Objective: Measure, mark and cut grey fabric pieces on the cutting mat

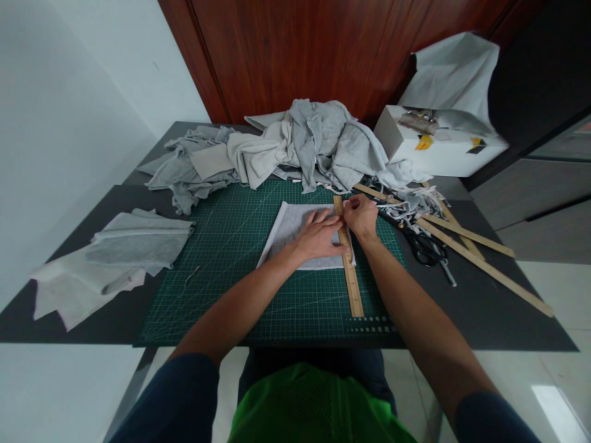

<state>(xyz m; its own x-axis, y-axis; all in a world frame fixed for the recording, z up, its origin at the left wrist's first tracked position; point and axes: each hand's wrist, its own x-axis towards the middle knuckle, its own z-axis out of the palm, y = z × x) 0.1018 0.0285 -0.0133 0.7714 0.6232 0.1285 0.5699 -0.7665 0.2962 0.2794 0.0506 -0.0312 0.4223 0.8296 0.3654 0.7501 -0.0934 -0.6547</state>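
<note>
A light grey piece of fabric (295, 226) lies flat on the green cutting mat (221, 246). Across its right part a wooden ruler (351, 289) runs lengthwise, its near end reaching past the fabric onto the mat. My left hand (318, 235) lies flat with fingers spread, pressing on the fabric and the ruler. At the ruler's right side, by the fabric's far right corner, my right hand (361, 215) is closed in a pinch. What it pinches is hidden by the fingers.
Heaped grey and cream cloth (318, 141) lines the back. Folded fabric pieces (133, 240) lie left, near tweezers (191, 275). At right are black-handled scissors (427, 249), wooden strips (480, 264) and fabric scraps (422, 203). A white box (443, 147) stands behind.
</note>
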